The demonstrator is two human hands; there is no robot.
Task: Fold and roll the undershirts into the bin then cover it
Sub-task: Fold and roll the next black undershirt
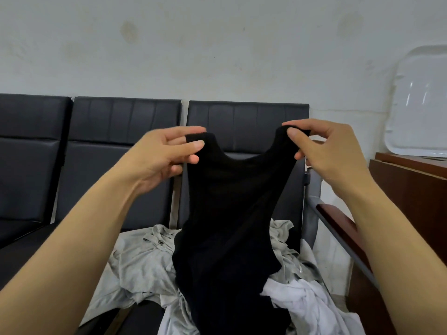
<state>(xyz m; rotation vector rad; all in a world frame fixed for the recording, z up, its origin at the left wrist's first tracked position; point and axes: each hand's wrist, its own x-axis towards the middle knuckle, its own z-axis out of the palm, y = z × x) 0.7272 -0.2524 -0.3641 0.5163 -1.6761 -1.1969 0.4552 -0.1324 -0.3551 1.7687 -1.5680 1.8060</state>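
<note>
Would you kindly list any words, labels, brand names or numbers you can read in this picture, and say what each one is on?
None can be read.
Black undershirt, pinched at its straps by the left hand and right hand: no print or tag shows.
Grey undershirt and white undershirt on the seat: no lettering visible.
White bin lid against the wall: plain, only glare.

Black undershirt point(229, 213) hangs upright by its straps above crumpled grey undershirts point(140, 262).
</note>
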